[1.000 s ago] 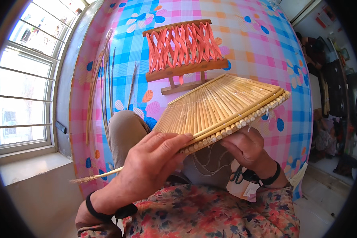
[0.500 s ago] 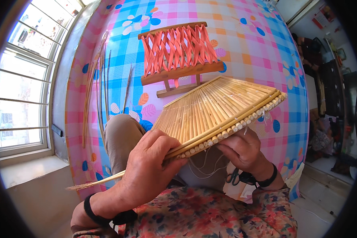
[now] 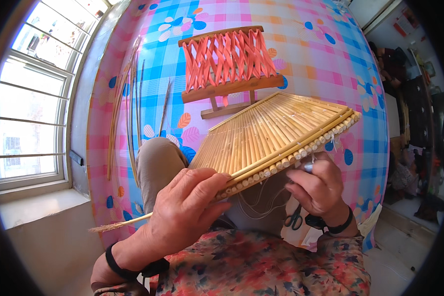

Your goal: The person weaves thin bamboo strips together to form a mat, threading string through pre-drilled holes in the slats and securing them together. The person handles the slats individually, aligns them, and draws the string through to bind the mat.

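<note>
A panel of straw-coloured reed stalks [image 3: 261, 135], bound side by side, tilts across my lap with its row of cut ends facing me. My left hand [image 3: 185, 204] clamps its near left edge, thumb below and fingers on top. A long stalk with a feathery tip [image 3: 108, 228] sticks out to the left from beneath that hand. Under the right part of the edge, my right hand [image 3: 318, 185] has its fingers curled together at a pale thread [image 3: 313, 158]; a silvery band shows on one finger. Loose thread loops [image 3: 261, 212] hang below the panel.
Beyond the panel stands a wooden folding stool [image 3: 232, 86] with woven coral straps. Several thin stalks [image 3: 118, 113] lie at left on the checked cloth [image 3: 301, 59]. Scissors [image 3: 294, 218] rest near my right wrist. A barred window [image 3: 27, 118] is at left; another person [image 3: 390, 61] is at far right.
My right hand has drawn slightly down and right from under the panel's edge, showing more of its fingers. The left hand keeps its hold. The whole view has shifted slightly.
</note>
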The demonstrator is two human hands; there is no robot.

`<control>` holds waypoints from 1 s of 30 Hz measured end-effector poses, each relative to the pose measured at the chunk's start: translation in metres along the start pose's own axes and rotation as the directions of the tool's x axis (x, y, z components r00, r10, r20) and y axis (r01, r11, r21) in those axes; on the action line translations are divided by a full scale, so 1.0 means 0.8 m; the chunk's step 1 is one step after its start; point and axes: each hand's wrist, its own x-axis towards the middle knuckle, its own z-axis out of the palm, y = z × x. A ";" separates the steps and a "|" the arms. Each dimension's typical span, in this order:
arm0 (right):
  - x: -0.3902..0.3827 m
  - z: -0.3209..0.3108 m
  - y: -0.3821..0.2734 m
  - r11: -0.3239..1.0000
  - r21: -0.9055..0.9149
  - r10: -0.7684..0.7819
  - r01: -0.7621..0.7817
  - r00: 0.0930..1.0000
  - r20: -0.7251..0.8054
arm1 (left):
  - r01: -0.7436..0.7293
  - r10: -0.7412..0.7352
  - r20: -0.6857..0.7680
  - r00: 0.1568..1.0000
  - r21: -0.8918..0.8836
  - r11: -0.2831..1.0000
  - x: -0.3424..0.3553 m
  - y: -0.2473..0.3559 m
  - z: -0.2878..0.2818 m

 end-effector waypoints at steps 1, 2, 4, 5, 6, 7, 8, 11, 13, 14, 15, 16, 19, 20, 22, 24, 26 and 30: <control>0.002 -0.008 -0.005 0.999 -0.050 -0.019 0.018 1.000 -0.004 | 0.107 -0.105 0.023 0.994 -0.131 0.986 -0.007 -0.002 -0.007; 0.007 -0.007 -0.008 0.991 -0.117 -0.071 0.065 0.996 -0.046 | 0.138 -0.141 -0.031 0.989 -0.083 0.987 -0.009 -0.001 -0.015; 0.025 -0.006 -0.007 0.979 -0.169 -0.127 0.113 0.989 -0.072 | 0.115 -0.115 -0.016 0.993 -0.034 0.993 -0.011 -0.005 -0.028; 0.031 -0.005 -0.007 0.962 -0.228 -0.178 0.153 0.980 -0.094 | 0.084 -0.084 0.004 0.996 0.008 0.996 -0.012 -0.007 -0.031; 0.030 -0.004 -0.009 0.968 -0.216 -0.153 0.131 0.985 -0.085 | 0.084 -0.084 -0.031 0.996 0.015 0.996 -0.014 -0.005 -0.030; 0.036 -0.003 -0.009 0.968 -0.210 -0.159 0.139 0.984 -0.084 | 0.090 -0.089 -0.038 0.995 0.018 0.996 -0.016 -0.002 -0.029; 0.047 -0.002 -0.009 0.964 -0.218 -0.168 0.155 0.985 -0.043 | 0.060 -0.058 -0.024 0.998 0.085 0.995 -0.016 0.001 -0.027; 0.057 0.005 0.000 0.979 -0.152 -0.136 0.138 0.990 0.028 | 0.035 -0.025 -0.075 0.997 0.138 0.990 -0.019 0.002 -0.011; 0.059 0.005 -0.002 0.983 -0.136 -0.113 0.127 0.988 0.104 | 0.032 -0.021 -0.060 0.998 0.181 0.983 -0.020 0.001 -0.008; 0.058 0.006 0.000 0.984 -0.126 -0.111 0.127 0.986 0.123 | 0.030 -0.020 -0.060 0.998 0.177 0.984 -0.021 0.003 -0.007; 0.057 0.007 0.000 0.983 -0.132 -0.109 0.125 0.986 0.124 | 0.003 0.012 -0.071 0.997 0.201 0.980 -0.021 0.006 -0.007; 0.056 0.008 -0.002 0.984 -0.128 -0.110 0.124 0.988 0.111 | -0.025 0.044 -0.080 0.996 0.225 0.974 -0.021 0.009 -0.007; 0.056 0.009 -0.001 0.984 -0.127 -0.116 0.127 0.989 0.095 | -0.044 0.065 -0.076 0.995 0.251 0.967 -0.016 0.015 -0.004; 0.056 0.008 -0.001 0.983 -0.123 -0.123 0.134 0.988 0.091 | -0.034 0.053 -0.068 0.996 0.256 0.966 -0.019 0.009 0.000; 0.056 0.008 0.000 0.983 -0.124 -0.124 0.135 0.987 0.099 | -0.024 0.041 -0.070 0.997 0.234 0.972 -0.018 0.011 0.004; 0.055 0.007 0.001 0.982 -0.127 -0.124 0.137 0.987 0.104 | -0.016 0.032 -0.072 0.997 0.213 0.977 -0.016 0.013 0.007; 0.052 0.007 0.001 0.987 -0.103 -0.111 0.121 0.990 0.091 | 0.003 0.015 -0.087 0.996 0.201 0.980 -0.014 0.016 0.011; 0.050 0.006 0.002 0.988 -0.098 -0.112 0.121 0.990 0.085 | -0.003 0.020 -0.089 0.996 0.195 0.981 -0.011 0.018 0.015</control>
